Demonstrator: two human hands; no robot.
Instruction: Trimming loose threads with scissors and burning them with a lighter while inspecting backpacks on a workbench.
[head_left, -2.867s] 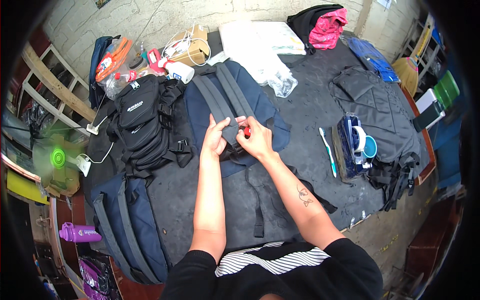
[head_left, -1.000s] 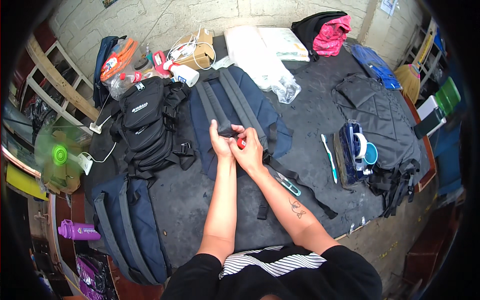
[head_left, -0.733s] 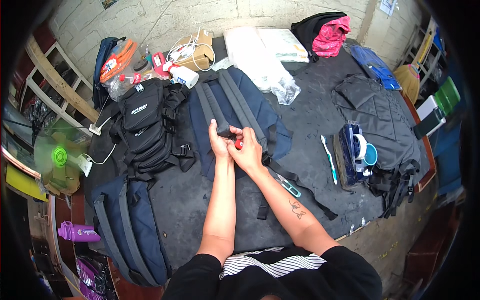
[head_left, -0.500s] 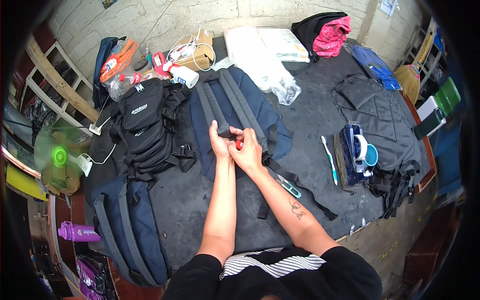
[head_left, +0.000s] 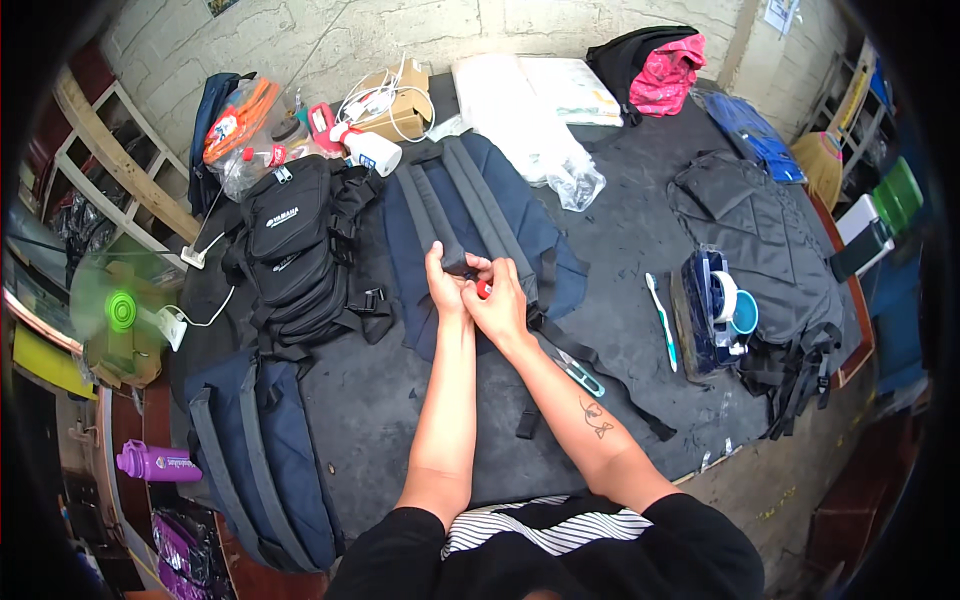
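Observation:
A navy backpack (head_left: 400, 288) with padded grey shoulder straps lies flat at the middle of the table. My left hand (head_left: 449, 290) is closed round the lower end of its left-hand shoulder strap (head_left: 427, 208). Pressed up against it, my right hand (head_left: 503, 312) grips a small red object (head_left: 484, 289) by the strap's end. Fingers cover most of that object, so its kind does not show. Near my right forearm lie thread snips (head_left: 580, 374) with a green handle and a loose black webbing strap (head_left: 625, 398).
Black bags (head_left: 290, 240) and another navy backpack (head_left: 265, 450) lie left. A toothbrush (head_left: 663, 322), a blue holder with tape rolls (head_left: 705, 310) and a black backpack (head_left: 750, 230) are right. White plastic packs (head_left: 510, 100), a white bottle (head_left: 372, 150) and a cardboard box (head_left: 402, 108) stand far back.
Both hands stay at the strap end with almost no movement. The whole view has shifted very slightly.

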